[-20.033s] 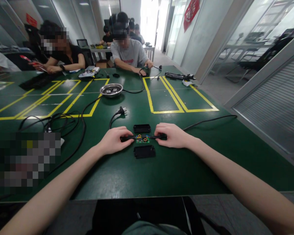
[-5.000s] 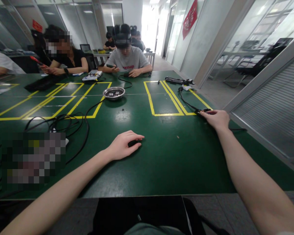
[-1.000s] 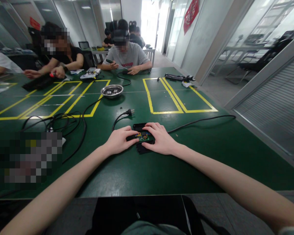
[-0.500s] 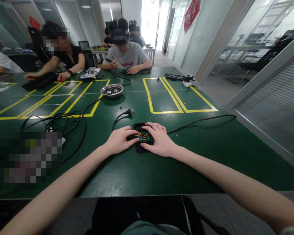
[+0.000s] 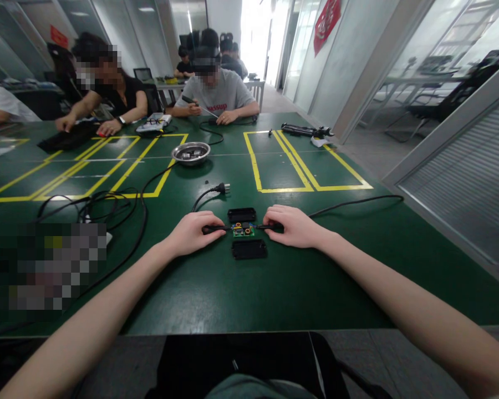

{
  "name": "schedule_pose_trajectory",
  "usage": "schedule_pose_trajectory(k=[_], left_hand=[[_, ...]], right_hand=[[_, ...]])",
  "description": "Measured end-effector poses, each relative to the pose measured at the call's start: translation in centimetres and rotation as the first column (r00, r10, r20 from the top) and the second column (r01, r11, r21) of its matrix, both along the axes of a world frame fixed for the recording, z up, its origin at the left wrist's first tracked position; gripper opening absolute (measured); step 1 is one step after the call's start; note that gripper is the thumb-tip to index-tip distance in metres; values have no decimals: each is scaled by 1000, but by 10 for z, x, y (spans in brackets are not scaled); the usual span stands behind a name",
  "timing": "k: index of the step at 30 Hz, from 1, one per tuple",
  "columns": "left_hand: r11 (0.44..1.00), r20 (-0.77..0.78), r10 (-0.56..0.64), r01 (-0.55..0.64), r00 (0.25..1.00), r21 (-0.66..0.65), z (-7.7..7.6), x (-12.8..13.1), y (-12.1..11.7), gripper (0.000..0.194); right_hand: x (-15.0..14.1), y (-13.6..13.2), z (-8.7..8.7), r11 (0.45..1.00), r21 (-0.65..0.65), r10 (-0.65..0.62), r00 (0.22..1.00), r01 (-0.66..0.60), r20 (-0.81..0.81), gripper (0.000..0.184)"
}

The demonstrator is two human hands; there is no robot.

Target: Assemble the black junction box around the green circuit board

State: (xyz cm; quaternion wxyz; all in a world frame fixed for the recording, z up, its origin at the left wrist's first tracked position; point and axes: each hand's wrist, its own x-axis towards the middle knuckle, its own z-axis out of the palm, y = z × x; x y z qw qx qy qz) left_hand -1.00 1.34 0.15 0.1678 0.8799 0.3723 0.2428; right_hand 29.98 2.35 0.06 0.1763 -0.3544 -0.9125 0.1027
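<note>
Left hand (image 5: 194, 234): thumb and fingers closed on the left cable end (image 5: 213, 228), a black sleeve partly covered by the fingertips.
Right hand (image 5: 290, 227): closed on the right cable end (image 5: 274, 226), also black; the curled fingers and palm hide part of it.
Circuit board (image 5: 243, 229): green, between the two hands, with two ring-shaped coils and other parts too small to tell; coloured wires at both ends, where the exact joins are unclear.
Upper case half (image 5: 242, 215): black, open, just beyond the board.
Lower case half (image 5: 249, 249): black, on the near side of the board; inner detail lost in the dark.
Plug (image 5: 221, 189): black, beyond the left hand, its cord passing out of sight behind that hand.
Black cord (image 5: 357, 200): emerges from behind the right hand and runs right across the green table (image 5: 216, 288).
Metal bowl (image 5: 191, 162): farther off, holding small metallic pieces, not identifiable.
Tangled cables (image 5: 108, 206): to the left; beside them, a pixelated patch conceals an object.
Person in grey (image 5: 216, 91): across the table, holding a slim tool.
Person in black (image 5: 127, 100): far left, one hand at a small red item, mostly covered.
</note>
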Motion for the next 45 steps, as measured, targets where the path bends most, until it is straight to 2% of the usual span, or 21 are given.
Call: schedule_pose_trajectory(k=[5, 8, 10, 13, 16, 20, 23, 27, 31, 36, 40, 45], left_hand=[[999, 54, 22, -24, 998, 40, 6, 0, -6, 22], [999, 56, -6, 4, 998, 39, 8, 4, -11, 22], [999, 29, -46, 46, 999, 6, 8, 7, -15, 27], [997, -39, -66, 65, 997, -31, 7, 13, -20, 51], [998, -113, -58, 55, 992, -29, 4, 18, -22, 52], [999, -127, -27, 23, 992, -32, 1, 20, -20, 39], [999, -137, 36, -39, 990, -18, -1, 18, -15, 38], [995, -117, 95, -97, 989, -11, 0, 14, -8, 44], [994, -12, 95, -95, 995, -51, 3, 11, -7, 42], [997, 66, 68, -66, 995, -32, 6, 7, -6, 26], [1000, 65, -1, 0, 998, 20, 8, 5, -7, 24], [999, 48, -18, 16, 999, 45, 9, 3, -8, 23]], right_hand=[[0, -4, 2, 1000, 12, -29, 999, 29, -38, 8], [-1, -9, 3, 1000, -16, 11, 995, -13, -103, 9], [-1, -11, 3, 996, -67, 44, 991, -53, -127, 19], [-2, -12, 2, 987, -143, 68, 994, -79, -85, 47], [-3, -10, 0, 985, -153, 77, 996, -82, -39, 60], [-5, -8, -2, 989, -129, 71, 996, -77, -56, 55], [-7, -8, -3, 993, -106, 37, 996, -45, -81, 53], [-11, -7, -6, 994, -65, -99, 988, 91, -118, 32], [-12, -7, -5, 985, -26, -173, 974, 171, -143, 26], [-7, -10, 2, 994, -22, -113, 979, 110, -169, 24], [-3, -13, 7, 1000, -21, -20, 985, 17, -171, 23], [-2, -14, 8, 1000, 8, 24, 983, -23, -182, 21]])
